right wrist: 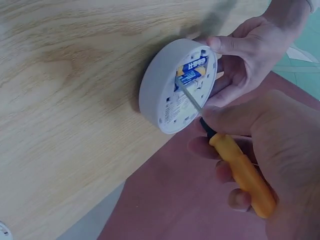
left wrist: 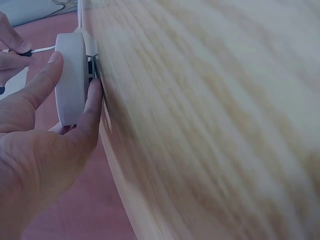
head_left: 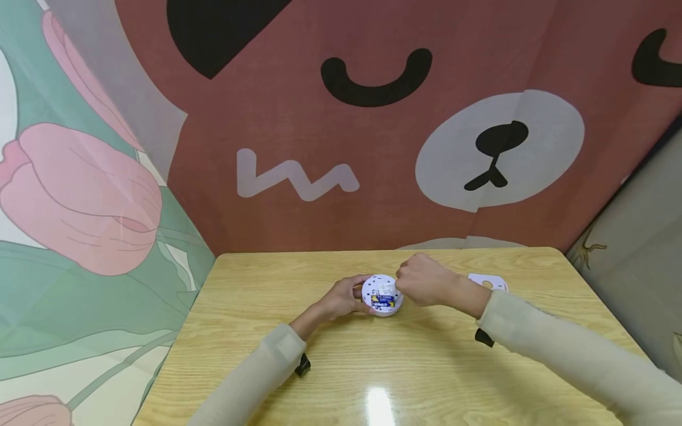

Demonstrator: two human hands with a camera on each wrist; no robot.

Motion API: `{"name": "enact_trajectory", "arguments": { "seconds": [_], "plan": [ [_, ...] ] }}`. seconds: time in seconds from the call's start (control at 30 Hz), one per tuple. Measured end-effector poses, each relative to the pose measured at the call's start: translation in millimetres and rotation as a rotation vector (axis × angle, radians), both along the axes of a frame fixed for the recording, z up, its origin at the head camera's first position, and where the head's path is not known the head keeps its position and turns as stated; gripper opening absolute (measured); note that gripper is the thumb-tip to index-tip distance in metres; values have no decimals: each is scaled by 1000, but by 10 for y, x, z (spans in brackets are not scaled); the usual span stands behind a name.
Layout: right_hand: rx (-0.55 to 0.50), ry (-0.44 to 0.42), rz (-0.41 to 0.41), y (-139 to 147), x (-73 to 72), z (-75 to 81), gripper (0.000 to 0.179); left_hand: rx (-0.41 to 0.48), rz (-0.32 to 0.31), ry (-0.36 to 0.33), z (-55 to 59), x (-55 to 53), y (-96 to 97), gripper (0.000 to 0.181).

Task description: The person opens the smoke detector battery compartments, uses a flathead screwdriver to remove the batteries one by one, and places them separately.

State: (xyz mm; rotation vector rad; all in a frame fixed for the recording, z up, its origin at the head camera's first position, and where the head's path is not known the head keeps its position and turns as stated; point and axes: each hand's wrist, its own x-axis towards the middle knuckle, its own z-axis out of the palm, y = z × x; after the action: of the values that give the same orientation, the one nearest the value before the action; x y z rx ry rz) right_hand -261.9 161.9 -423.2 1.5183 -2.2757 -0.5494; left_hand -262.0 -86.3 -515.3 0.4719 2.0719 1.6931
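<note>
A round white device [head_left: 379, 310] like a smoke alarm is held on edge at the table's middle, its back face turned toward the right hand. My left hand [head_left: 341, 297] grips its rim, thumb on one face and fingers behind, as the left wrist view shows. Two blue and yellow batteries [right wrist: 192, 72] sit in the device's open compartment, beside a printed label. My right hand [head_left: 428, 283] grips a screwdriver [right wrist: 244, 175] by its orange-yellow handle. The thin metal shaft reaches into the compartment, its tip right at the end of the lower battery.
Behind the right forearm, a flat white plate [head_left: 496, 280] with a round hole lies on the wooden table [head_left: 256, 278]. A printed cloth wall [head_left: 298, 225] rises directly behind the table's far edge. Black straps [head_left: 302, 365] circle both wrists.
</note>
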Motion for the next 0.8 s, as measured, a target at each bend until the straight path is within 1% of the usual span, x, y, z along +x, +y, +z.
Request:
{"name": "enact_trajectory", "arguments": {
  "seconds": [0.07,0.27,0.47,0.6,0.8],
  "plan": [
    [11,5,-4,-17,17,12,35,-6,-6,6,2,3,12,86],
    [47,11,-27,-65,60,27,34,-62,-12,57,-2,8,18,86],
    [47,4,-54,-105,84,26,34,-70,-18,64,14,31,-9,87],
    [-18,-11,-58,-68,86,-15,38,-71,-16,61,27,41,-15,87],
    [-191,-56,-30,31,81,-122,38,-76,4,52,53,48,-41,88]
  ]
}}
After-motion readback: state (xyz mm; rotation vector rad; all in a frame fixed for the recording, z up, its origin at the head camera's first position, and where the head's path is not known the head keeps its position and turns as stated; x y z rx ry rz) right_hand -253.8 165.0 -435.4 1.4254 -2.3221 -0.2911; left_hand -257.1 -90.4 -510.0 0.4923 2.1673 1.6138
